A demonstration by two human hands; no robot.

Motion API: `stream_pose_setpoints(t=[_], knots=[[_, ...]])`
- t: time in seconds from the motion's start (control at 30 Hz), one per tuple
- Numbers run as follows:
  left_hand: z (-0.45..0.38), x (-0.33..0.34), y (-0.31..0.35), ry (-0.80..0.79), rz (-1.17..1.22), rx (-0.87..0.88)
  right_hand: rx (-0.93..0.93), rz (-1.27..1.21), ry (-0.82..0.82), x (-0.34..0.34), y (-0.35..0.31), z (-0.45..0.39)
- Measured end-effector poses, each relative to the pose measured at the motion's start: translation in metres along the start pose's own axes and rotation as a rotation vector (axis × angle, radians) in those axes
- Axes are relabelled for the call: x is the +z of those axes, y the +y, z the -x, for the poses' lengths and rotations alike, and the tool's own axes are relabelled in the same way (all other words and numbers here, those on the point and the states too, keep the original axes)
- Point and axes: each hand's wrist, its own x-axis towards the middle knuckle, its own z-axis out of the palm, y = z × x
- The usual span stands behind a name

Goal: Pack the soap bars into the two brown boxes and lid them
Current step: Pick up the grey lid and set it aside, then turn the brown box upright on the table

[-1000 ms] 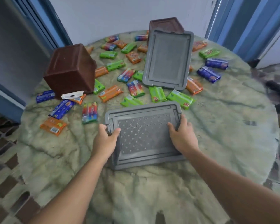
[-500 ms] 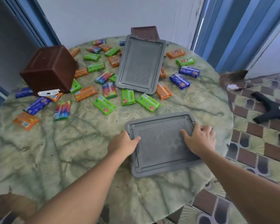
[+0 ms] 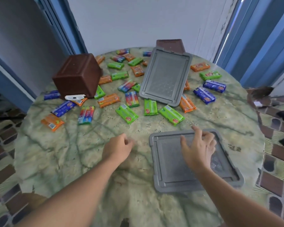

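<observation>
Brown boxes (image 3: 77, 76), grey lids (image 3: 166, 77), green-veined marble table (image 3: 72, 153), green, orange, blue soap bars (image 3: 126, 113).

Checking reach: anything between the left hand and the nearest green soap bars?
Nothing visible. Bare table lies between the left hand and the green soap bars. The near grey lid sits off to the right, under the right hand.

Two bare forearms come in from the near edge of the desk (image 3: 88, 161). No sleeves, gloves, watch, rings or bands show on them. The left hand (image 3: 117, 149) and right hand (image 3: 197, 149) are bare too, with short, unpainted nails.
</observation>
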Motion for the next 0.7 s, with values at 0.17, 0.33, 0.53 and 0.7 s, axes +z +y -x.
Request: stream_pose_setpoints(t=[0.17,0.33,0.53,0.7], knots=[[-0.035,-0.050,-0.083,0.109,0.078,-0.072,-0.060,-0.183,-0.141,0.054,-0.094,0.010],[-0.083,-0.111,-0.188,0.214,0.128,0.000,0.006,-0.393,-0.228,0.124,-0.205,0.035],[-0.158,-0.187,-0.297,0.284,0.163,0.052,0.148,-0.578,-0.218,0.207,-0.326,0.068],[-0.209,-0.234,-0.334,0.225,0.202,0.075,0.220,-0.654,-0.174,0.236,-0.389,0.066]])
